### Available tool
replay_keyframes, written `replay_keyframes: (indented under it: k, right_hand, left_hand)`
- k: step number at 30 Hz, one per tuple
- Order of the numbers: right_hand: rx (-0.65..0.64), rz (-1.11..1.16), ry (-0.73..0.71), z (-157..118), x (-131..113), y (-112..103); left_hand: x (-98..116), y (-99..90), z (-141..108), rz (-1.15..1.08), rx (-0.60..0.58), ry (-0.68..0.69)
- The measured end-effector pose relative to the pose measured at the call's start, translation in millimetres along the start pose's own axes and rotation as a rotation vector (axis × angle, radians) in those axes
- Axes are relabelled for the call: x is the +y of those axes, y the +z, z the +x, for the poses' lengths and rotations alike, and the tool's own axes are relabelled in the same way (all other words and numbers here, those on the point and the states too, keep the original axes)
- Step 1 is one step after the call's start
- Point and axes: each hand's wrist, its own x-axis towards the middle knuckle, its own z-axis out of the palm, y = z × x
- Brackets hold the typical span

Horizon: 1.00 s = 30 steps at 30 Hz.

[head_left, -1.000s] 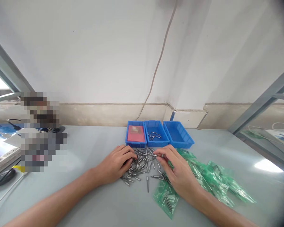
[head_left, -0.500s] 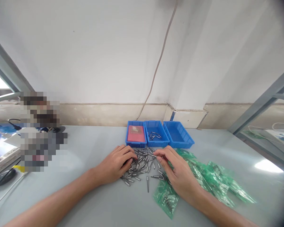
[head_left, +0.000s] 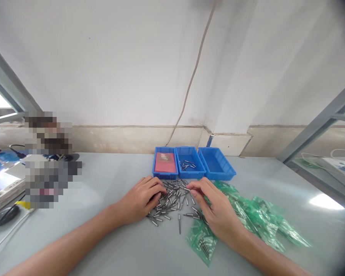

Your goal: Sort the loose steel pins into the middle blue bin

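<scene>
Fingertips of the right hand (head_left: 218, 209) close around a metal pin (head_left: 185, 188), picking at the pile.
Whether they clamp it, I cannot tell, nor what the curled left hand (head_left: 139, 200), at nine o'clock, grips; drawing out one pin would call for a narrow pinch. From the loose pile (head_left: 170, 199): one separate pin (head_left: 179, 224) at six, one small green bag (head_left: 201, 242) at five, more green bags (head_left: 257, 216), overlapping and uncountable, at three; three blue trays (head_left: 220, 177), twelve to two, one with a red packet (head_left: 165, 165). Piled pins: too many to count.
</scene>
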Motion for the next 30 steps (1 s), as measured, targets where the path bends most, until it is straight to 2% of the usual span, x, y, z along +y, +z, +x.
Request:
replay_keyframes:
  k: [30]
  right_hand:
    - [0.017, -0.010, -0.007, 0.8, -0.2, -0.4]
  left_hand:
    - [-1.2, -0.2, -0.9, 0.008, 0.002, -0.003]
